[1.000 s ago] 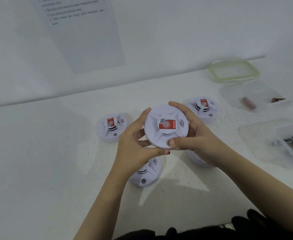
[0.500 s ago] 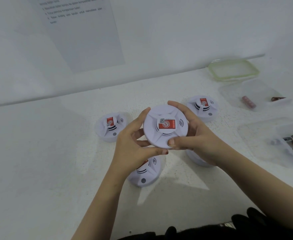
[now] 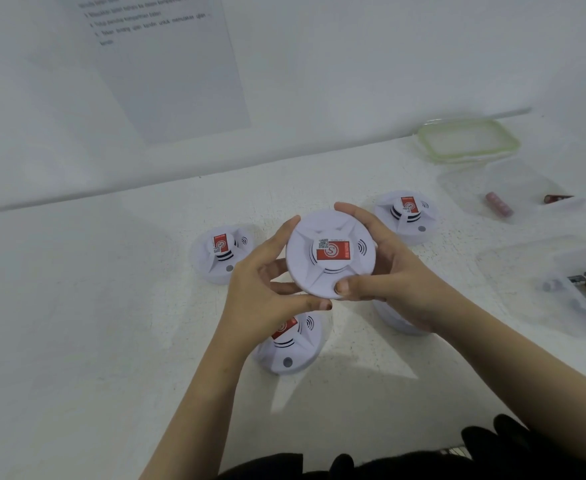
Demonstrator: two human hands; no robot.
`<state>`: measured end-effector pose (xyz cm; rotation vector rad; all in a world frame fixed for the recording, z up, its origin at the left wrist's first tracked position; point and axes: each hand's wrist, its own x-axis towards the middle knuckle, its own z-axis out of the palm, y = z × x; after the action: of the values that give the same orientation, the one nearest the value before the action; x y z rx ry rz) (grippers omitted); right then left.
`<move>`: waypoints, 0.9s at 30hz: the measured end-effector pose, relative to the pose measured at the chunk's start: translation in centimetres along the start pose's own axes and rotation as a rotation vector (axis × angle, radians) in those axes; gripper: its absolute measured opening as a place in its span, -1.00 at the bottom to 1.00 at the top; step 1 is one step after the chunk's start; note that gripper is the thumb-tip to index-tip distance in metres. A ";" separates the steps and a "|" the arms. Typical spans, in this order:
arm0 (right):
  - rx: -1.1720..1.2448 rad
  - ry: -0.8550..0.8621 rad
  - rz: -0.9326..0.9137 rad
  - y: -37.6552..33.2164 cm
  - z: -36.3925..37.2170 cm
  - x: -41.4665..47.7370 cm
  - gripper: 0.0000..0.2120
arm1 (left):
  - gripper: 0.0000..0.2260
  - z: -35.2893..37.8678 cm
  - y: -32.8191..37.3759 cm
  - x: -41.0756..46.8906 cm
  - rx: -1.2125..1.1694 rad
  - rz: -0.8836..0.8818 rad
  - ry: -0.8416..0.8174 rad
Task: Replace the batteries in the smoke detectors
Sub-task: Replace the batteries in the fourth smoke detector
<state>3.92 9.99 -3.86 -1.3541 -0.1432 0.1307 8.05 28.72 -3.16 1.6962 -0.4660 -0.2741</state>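
Observation:
A round white smoke detector [image 3: 329, 252] with a red label is held above the table, face toward me. My left hand [image 3: 267, 289] grips its left and lower rim with thumb and fingers. My right hand [image 3: 388, 271] grips its right rim, thumb on the lower face. Three more detectors stand on the table: one at the left [image 3: 220, 252], one at the back right [image 3: 406, 214], one below my hands [image 3: 290, 344]. Another white detector [image 3: 393, 320] is mostly hidden under my right wrist.
A clear container [image 3: 513, 192] at the right holds a pink battery [image 3: 498, 203] and a dark red one [image 3: 557, 198]. A green-rimmed lid [image 3: 468, 140] lies behind it. A second clear box [image 3: 561, 289] with batteries sits at the right edge. A printed sheet [image 3: 167, 64] hangs on the wall.
Both hands and the held detector have stayed almost still; the grip is the same.

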 end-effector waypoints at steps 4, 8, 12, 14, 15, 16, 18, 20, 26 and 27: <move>0.009 -0.031 0.023 0.0 -0.3 0.1 -0.22 | -0.13 -0.3 0.0 0.1 -0.007 0.000 -0.021; -0.023 -0.096 0.060 -0.6 -1.2 0.0 -0.26 | -0.12 -0.9 -0.4 0.2 0.016 -0.001 -0.037; -0.072 -0.108 0.082 -1.2 -1.8 0.0 -0.27 | -0.12 -1.2 -0.6 0.3 0.011 -0.013 -0.061; -0.104 -0.100 0.087 -1.4 -2.0 0.0 -0.27 | -0.13 -1.4 -0.7 0.3 -0.002 -0.013 -0.071; -0.112 -0.095 0.092 -1.5 -2.0 0.0 -0.27 | -0.14 -1.4 -0.7 0.2 -0.008 -0.012 -0.078; -0.117 -0.091 0.096 -1.5 -2.1 0.0 -0.27 | -0.15 -1.5 -0.7 0.2 -0.015 -0.012 -0.085; -0.123 -0.084 0.098 -1.5 -2.1 0.0 -0.27 | -0.20 -1.6 -0.6 0.2 -0.030 -0.015 -0.093; -0.120 -0.076 0.096 -1.5 -2.1 0.0 -0.27 | -0.24 -1.6 -0.6 0.2 -0.035 -0.014 -0.096; -0.101 -0.067 0.099 -1.3 -2.3 -0.2 -0.29 | -0.28 -1.5 -0.9 0.3 -0.052 -0.009 -0.107; -0.100 -0.066 0.099 -1.3 -2.3 -0.2 -0.29 | -0.28 -1.5 -0.9 0.3 -0.055 -0.009 -0.110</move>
<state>4.11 7.49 -3.09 -1.4575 -0.1396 0.2541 9.12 30.05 -3.79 1.6359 -0.5278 -0.3853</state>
